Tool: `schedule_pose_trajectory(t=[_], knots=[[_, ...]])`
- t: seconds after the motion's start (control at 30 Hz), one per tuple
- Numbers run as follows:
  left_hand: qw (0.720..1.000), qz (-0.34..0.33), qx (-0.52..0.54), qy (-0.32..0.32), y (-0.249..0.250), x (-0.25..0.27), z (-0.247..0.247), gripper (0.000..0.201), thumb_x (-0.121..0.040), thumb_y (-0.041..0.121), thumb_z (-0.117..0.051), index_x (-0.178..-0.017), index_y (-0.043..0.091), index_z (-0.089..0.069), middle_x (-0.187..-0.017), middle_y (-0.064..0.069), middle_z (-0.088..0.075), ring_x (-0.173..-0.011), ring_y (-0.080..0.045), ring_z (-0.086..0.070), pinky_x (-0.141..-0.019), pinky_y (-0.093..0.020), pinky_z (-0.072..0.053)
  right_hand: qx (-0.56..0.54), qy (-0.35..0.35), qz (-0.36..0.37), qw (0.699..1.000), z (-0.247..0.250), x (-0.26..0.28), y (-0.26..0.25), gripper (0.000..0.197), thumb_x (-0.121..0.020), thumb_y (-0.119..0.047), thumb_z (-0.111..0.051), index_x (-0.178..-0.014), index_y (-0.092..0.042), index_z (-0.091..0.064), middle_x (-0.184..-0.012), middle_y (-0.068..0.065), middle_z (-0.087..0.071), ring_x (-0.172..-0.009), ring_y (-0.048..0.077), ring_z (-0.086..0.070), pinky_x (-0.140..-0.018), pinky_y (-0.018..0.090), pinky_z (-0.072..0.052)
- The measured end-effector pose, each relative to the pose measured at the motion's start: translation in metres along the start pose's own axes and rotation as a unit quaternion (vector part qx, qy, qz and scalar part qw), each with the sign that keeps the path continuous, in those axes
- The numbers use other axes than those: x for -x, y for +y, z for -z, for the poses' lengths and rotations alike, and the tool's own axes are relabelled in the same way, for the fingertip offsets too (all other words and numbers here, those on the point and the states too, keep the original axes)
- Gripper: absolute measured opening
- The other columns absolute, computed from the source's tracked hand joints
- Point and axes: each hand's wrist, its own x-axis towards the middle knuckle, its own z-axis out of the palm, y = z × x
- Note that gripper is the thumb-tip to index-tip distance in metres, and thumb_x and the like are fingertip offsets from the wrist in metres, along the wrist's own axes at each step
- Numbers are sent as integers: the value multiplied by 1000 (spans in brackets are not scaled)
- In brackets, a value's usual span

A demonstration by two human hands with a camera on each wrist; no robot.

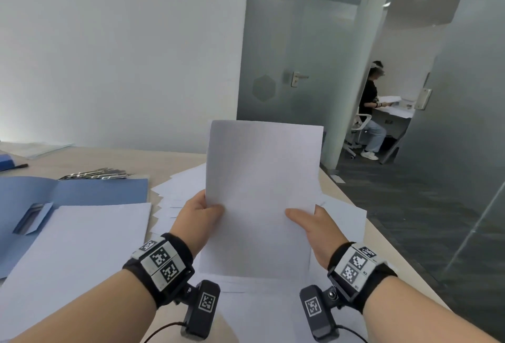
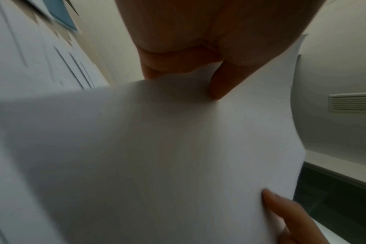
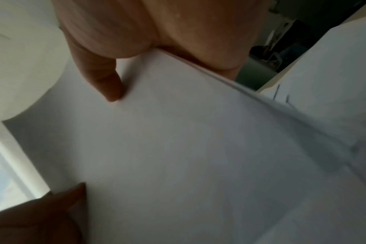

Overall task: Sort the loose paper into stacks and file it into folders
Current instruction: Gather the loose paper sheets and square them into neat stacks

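I see both hands up: left hand (image 1: 200,213) and right hand (image 1: 314,223) pinch a paper stack (image 1: 262,195) upright above the bench (image 1: 175,162), loose sheets (image 1: 177,189) behind, open blue folder (image 1: 82,192) left.

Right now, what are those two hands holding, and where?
A stack of white paper sheets, upright: left hand pinches its left edge, right hand its right edge.

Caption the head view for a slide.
Both hands, left hand and right hand, hold a paper stack upright above the table.
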Motion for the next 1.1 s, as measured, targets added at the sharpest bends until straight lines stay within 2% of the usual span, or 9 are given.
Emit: schedule_pose_trajectory(t=[0.1,0.23,0.4,0.5,0.63,0.7,0.83,1.0,1.1], knots=[[999,20,-13,41,-4,2,36,30,-78,12,-55,-99,24,-71,-95,-7,-78,-92,-34,-73,-87,-50,-59,49,-43,-27,997,-28,-2,3,18,-91,-7,-56,-101,-16,-68,-93,4,-75,-84,18,-71,-72,33,-53],[992,73,-60,80,-11,7,95,35,-79,9,-58,-110,23,-66,-98,-5,-77,-88,-31,-75,-86,-52,-60,73,-88,-71,991,-84,-7,15,21,-89,-6,-53,-106,-12,-65,-98,14,-73,-83,25,-69,-72,41,-52],[974,166,-72,138,-24,16,176,53,-84,-11,-41,-128,14,-57,-107,-14,-73,-96,-41,-71,-84,-49,-60,63,-132,-121,982,-157,-13,23,26,-92,1,-56,-109,-14,-69,-89,6,-76,-67,17,-72,-57,30,-57],[964,206,-61,159,-29,29,222,66,-83,-18,-35,-133,21,-54,-114,-9,-72,-100,-34,-69,-78,-42,-59,67,-150,-146,975,-196,-15,28,25,-93,1,-58,-111,-13,-68,-85,4,-76,-62,15,-71,-53,28,-55],[955,224,-78,177,-32,46,267,67,-85,-19,-43,-133,27,-50,-115,-6,-70,-98,-28,-69,-74,-39,-60,85,-186,-168,964,-240,-13,37,24,-94,-3,-60,-113,-16,-67,-86,3,-75,-58,13,-67,-56,25,-52],[949,230,-94,192,-35,51,284,68,-84,-17,-46,-135,27,-49,-115,-5,-69,-101,-31,-70,-74,-42,-62,93,-198,-170,961,-259,-12,40,23,-94,-4,-61,-113,-15,-66,-87,2,-75,-55,11,-67,-51,22,-49],[943,241,-100,206,-37,56,302,63,-84,-18,-46,-132,23,-50,-110,-6,-70,-103,-35,-70,-84,-52,-61,114,-202,-150,961,-285,-16,44,18,-92,-1,-63,-107,-10,-67,-93,8,-75,-68,19,-69,-54,25,-50],[948,222,-108,200,-36,55,304,57,-93,-5,-58,-143,21,-46,-128,-8,-61,-92,-28,-66,-65,-33,-55,131,-187,-138,964,-291,-20,55,7,-91,-3,-67,-93,-10,-67,-98,14,-75,-78,25,-69,-69,33,-55],[948,184,-161,203,-36,54,299,55,-94,8,-63,-145,21,-46,-137,-8,-56,-100,-23,-62,-82,-34,-53,123,-193,-168,959,-281,-17,54,8,-95,-14,-66,-99,-8,-67,-89,12,-75,-64,23,-67,-58,34,-55]])
